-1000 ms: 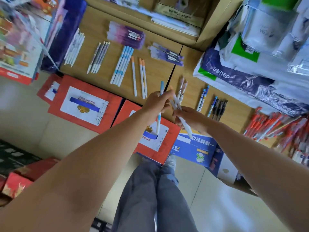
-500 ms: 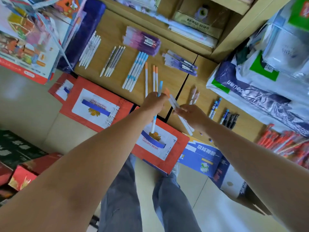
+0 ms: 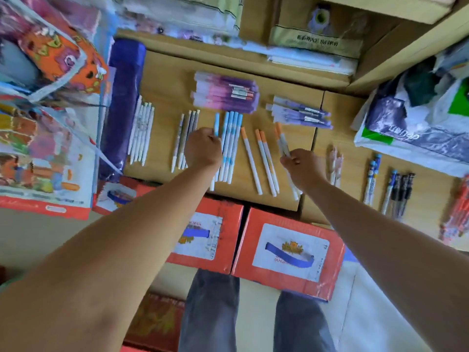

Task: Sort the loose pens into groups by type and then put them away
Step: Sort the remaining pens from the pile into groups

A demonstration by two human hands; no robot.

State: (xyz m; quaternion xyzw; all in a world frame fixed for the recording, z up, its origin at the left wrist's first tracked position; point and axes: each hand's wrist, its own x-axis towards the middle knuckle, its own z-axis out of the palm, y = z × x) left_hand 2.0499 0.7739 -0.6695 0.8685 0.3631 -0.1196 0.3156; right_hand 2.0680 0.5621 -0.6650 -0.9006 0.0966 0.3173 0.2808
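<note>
A person in grey trousers (image 3: 210, 313) stands over two red cartons (image 3: 250, 224) and reaches both bare arms to a wooden shelf (image 3: 167, 80) where pens lie sorted in groups. At its middle lies a row of blue-capped pens (image 3: 232, 138). The left hand (image 3: 201, 148), fingers curled, grips a single blue-capped pen (image 3: 216, 123) just left of that row and parallel to it; whether the pen touches the wood cannot be told. To the right of the row lie three orange-capped pens (image 3: 264, 158), and beyond them the right hand (image 3: 303, 167) pinches a small bunch of orange-capped pens (image 3: 281, 138), caps pointing away from the person. Further right of the row come pale pink pens (image 3: 335, 163), blue cartoon pens (image 3: 371, 179), dark pens (image 3: 401, 189) and red pens (image 3: 456, 212). Left of the row lie grey patterned pens (image 3: 186, 133), then white pens (image 3: 142, 133). Behind the row sit purple packs (image 3: 225, 94) and, behind and to its right, lavender packs (image 3: 299, 114).
</note>
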